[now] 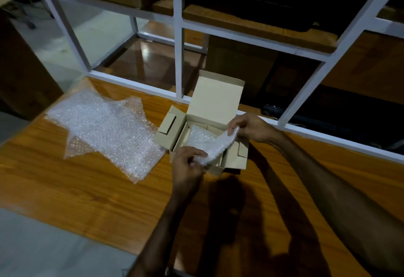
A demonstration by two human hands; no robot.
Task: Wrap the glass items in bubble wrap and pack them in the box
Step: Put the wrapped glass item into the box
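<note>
The left hand (188, 163) and the right hand (249, 128) each pinch one end of a bubble-wrapped bundle (216, 145) right above the open cardboard box (209, 104). It looks like packing time. Next, lower it gently beside the wrapped bundle already inside (197, 137).

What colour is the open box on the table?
The box is pale beige cardboard, inside and out; the head view, the only one, shows it clearly.

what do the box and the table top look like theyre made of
The box: thin tan cardboard, matte, with folded flaps and cut tabs. The table top: wood or wood-look laminate, going by the orange-brown grain lines and slight sheen; which one cannot be told.
</note>
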